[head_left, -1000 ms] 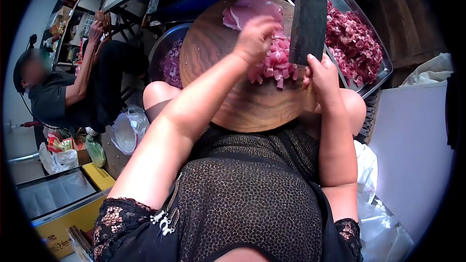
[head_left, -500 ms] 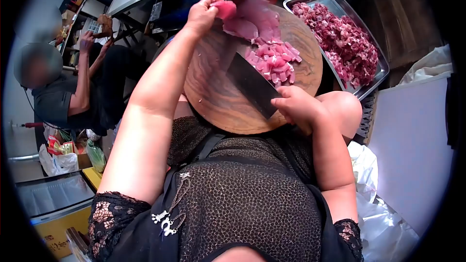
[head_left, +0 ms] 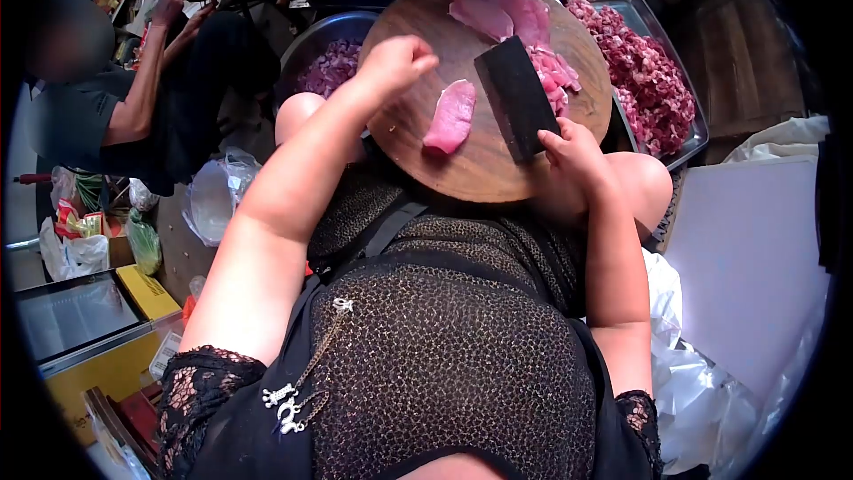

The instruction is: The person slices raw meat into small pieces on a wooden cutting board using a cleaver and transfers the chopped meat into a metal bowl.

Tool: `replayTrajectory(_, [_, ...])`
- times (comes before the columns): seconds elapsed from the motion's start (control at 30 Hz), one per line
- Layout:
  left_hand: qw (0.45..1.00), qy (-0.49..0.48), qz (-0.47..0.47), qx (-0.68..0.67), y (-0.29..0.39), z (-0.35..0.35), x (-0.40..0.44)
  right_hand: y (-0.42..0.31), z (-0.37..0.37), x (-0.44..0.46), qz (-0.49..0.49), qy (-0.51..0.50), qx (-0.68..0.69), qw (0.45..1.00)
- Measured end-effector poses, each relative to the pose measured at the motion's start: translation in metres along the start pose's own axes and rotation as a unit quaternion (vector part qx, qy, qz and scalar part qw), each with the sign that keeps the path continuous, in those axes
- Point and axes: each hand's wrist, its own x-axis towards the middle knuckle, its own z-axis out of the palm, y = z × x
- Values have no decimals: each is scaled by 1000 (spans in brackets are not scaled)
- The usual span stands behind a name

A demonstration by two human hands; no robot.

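Note:
On the round wooden board (head_left: 409,111) a single pink meat slice (head_left: 451,117) lies near the middle left. My left hand (head_left: 398,64) hovers above and left of that slice, fingers curled together, with nothing visible in them. My right hand (head_left: 573,149) holds a dark cleaver (head_left: 517,98) by its lower end, its broad blade between the slice and the cut meat pieces (head_left: 554,80). Larger meat slices (head_left: 506,7) rest at the far side of the board.
A metal tray (head_left: 704,138) of chopped meat stands to the right, a metal bowl (head_left: 298,46) of meat to the left. At the left sits another person (head_left: 133,116). A white panel (head_left: 746,258) and plastic bags (head_left: 693,391) are at the right.
A meat slice now lies alone on the board; my left hand, which held a piece at the far side, has come back without it. The cleaver has turned more upright, beside the cut pieces.

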Motion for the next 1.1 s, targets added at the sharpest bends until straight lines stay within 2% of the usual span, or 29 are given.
replayTrajectory(0.07, [965, -182, -101, 160, 20, -3, -29, 0, 3, -3, -19, 28, -51, 998])
replayTrajectory(0.17, [975, -166, -90, 116, 24, 21, -61, -12, 8, -9, -6, 42, -112, 993])
replayTrajectory(0.2, [977, -183, -34, 100, 31, 23, -67, -20, 13, -14, 4, 49, -108, 993])
replayTrajectory(0.3, [985, -150, -40, 76, 32, 38, -71, -22, 19, -12, 5, 78, -202, 976])
replayTrajectory(0.33, [989, -134, -26, 61, 31, 35, -69, -22, 21, -15, -2, 73, -161, 984])
replayTrajectory(0.47, [972, -208, -65, 88, 46, 25, -76, -21, 23, -17, -3, 89, -168, 982])
replayTrajectory(0.53, [975, -201, -68, 69, 45, 35, -81, -22, 24, -17, 7, 83, -181, 980])
replayTrajectory(0.6, [981, -110, -55, -152, 28, 58, -80, -23, 26, -20, -8, 85, -186, 979])
replayTrajectory(0.63, [959, -112, -66, -253, 25, 62, -82, -24, 27, -22, -13, 94, -193, 977])
replayTrajectory(0.67, [959, -112, -64, -252, 22, 65, -78, -26, 28, -23, -17, 104, -201, 974])
replayTrajectory(0.73, [911, -71, -46, -403, 23, 65, -68, -25, 27, -25, -12, 100, -183, 978])
replayTrajectory(0.77, [886, -92, 5, -455, 20, 62, -58, -23, 27, -26, -7, 95, -167, 981])
replayTrajectory(0.8, [864, -161, -21, -477, 43, 29, -56, -21, 28, -28, -2, 93, -168, 981])
replayTrajectory(0.87, [835, -266, -8, -481, 63, -10, -46, -21, 30, -31, -13, 103, -148, 984])
replayTrajectory(0.97, [887, -337, 7, -317, 76, -44, -30, -25, 32, -35, -15, 98, -126, 987])
replayTrajectory(1.0, [908, -322, 62, -262, 54, -30, -17, -25, 32, -32, -16, 95, -128, 987])
replayTrajectory(1.1, [967, -223, 40, -116, 9, -8, -4, -22, 31, -30, 7, 94, -128, 987])
